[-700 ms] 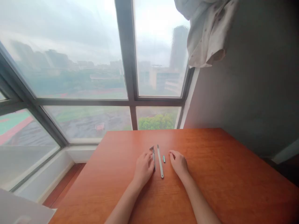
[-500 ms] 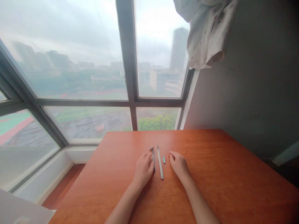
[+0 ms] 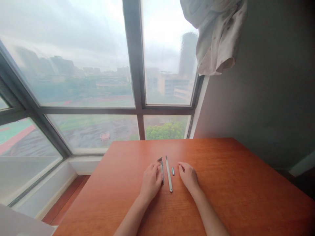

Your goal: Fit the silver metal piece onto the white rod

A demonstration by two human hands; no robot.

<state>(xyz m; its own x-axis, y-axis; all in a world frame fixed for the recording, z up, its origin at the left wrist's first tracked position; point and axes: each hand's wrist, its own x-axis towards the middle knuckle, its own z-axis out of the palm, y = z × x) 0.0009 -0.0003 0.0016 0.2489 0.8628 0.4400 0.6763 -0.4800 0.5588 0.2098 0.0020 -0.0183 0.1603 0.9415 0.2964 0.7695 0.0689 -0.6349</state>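
Note:
My left hand [image 3: 151,179] rests on the table with its fingers curled against a thin dark razor [image 3: 162,173], its angled head pointing away from me. Just right of it lies a long pale grey toothbrush [image 3: 169,177], bristle end far, holed handle end near me. Beyond that, a short teal and dark cylinder [image 3: 173,171], too small to identify, sits apart from both hands. On the right, my right hand [image 3: 188,175] lies with fingers curled in and thumb against the index finger; nothing shows in it.
All of this is on a reddish-brown wooden table [image 3: 236,190]. Large framed windows [image 3: 98,65] stand behind its far edge. A pale spotted curtain [image 3: 216,42] hangs at upper right beside a grey wall [image 3: 265,98].
The view has tilted slightly, so the table sits a little lower in it. Both hands and the things between them keep nearly the same places.

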